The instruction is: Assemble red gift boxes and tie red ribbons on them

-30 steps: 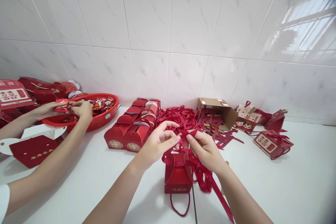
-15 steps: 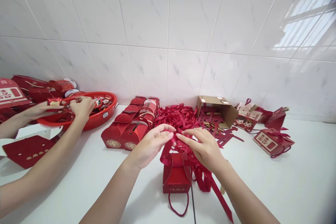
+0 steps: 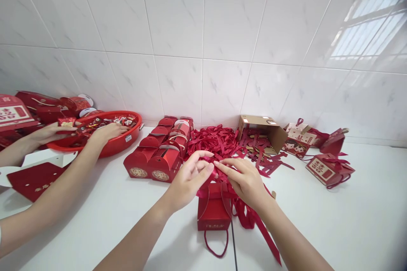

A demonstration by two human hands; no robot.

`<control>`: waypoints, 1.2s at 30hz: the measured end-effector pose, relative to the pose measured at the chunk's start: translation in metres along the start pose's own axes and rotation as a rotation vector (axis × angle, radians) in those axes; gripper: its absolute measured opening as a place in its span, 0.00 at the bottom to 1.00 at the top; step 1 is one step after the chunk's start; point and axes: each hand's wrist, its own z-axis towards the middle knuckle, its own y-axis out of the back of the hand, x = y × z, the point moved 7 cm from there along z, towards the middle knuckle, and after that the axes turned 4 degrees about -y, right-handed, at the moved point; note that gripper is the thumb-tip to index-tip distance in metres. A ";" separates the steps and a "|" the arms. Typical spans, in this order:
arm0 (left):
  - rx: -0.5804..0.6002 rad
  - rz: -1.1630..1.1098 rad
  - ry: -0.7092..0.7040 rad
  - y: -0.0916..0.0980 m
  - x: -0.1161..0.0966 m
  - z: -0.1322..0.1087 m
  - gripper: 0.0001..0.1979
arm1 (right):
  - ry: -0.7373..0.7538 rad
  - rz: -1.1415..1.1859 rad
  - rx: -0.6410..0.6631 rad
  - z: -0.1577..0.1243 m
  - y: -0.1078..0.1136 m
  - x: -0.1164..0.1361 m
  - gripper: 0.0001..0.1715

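Above a small red gift box, my left hand and my right hand almost meet at the fingertips. Both are closed on a red satin ribbon, which passes over the top of the box; the exact pinch is partly hidden by my fingers. On the near side of the box a dark red cord handle lies on the table. More ribbon trails down under my right wrist.
Red boxes stand left of a ribbon heap. An open cardboard box spills ribbon strips. Finished-looking boxes sit right. A co-worker's hands are at a red basin of sweets, near an open box.
My left thumb and fingers have shifted slightly at the ribbon, and its left loop has dropped lower. The co-worker's right hand has moved rightward across the basin.
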 end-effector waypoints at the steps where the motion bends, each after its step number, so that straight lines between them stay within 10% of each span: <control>1: -0.008 -0.051 0.023 0.001 0.002 0.000 0.15 | 0.000 -0.004 0.002 0.000 0.000 0.000 0.20; 9: 0.044 -0.359 0.183 0.003 0.016 0.003 0.10 | 0.032 -0.051 0.017 -0.002 -0.002 -0.001 0.21; 21: -0.442 0.894 -0.310 0.058 -0.017 -0.026 0.17 | -0.219 0.063 -0.074 -0.036 0.019 -0.038 0.15; 24: -0.454 1.011 -0.230 0.096 0.001 -0.046 0.15 | -0.434 0.132 -0.045 -0.072 0.031 -0.073 0.12; 29: -0.239 1.059 0.152 0.148 0.075 -0.077 0.14 | -0.846 0.201 0.372 -0.155 0.014 -0.119 0.24; 36: -0.141 0.942 0.098 0.105 0.091 -0.071 0.09 | -0.973 0.220 0.163 -0.153 -0.003 -0.112 0.26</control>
